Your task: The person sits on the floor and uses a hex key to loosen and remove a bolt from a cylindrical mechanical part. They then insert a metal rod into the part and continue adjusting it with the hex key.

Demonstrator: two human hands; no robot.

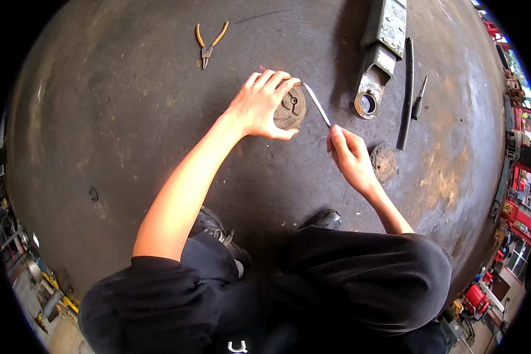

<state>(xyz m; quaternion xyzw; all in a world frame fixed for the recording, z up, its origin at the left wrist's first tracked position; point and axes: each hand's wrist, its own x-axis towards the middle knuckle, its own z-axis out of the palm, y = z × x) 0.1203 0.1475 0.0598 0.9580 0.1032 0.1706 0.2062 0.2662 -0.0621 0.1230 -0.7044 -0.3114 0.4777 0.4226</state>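
A thick, round brown metal disc [293,107] with raised shapes and a hole on its face is in front of me at the floor. My left hand [258,106] grips it from the left, fingers over its far edge and thumb at its near side. In my right hand [349,152] is a thin silver bent bar [317,105], gripped at its near end. The bar's bent far end reaches the disc's upper right edge by my left fingertips; whether it touches cannot be seen. A second round, worn disc [384,163] lies flat just right of my right hand.
Pliers [205,48] with orange handles lie at the far left. To the far right are a heavy metal arm [376,76] with an eye end, a long black rod [406,97] and a screwdriver [419,101]. A small dark ring [93,194] lies left.
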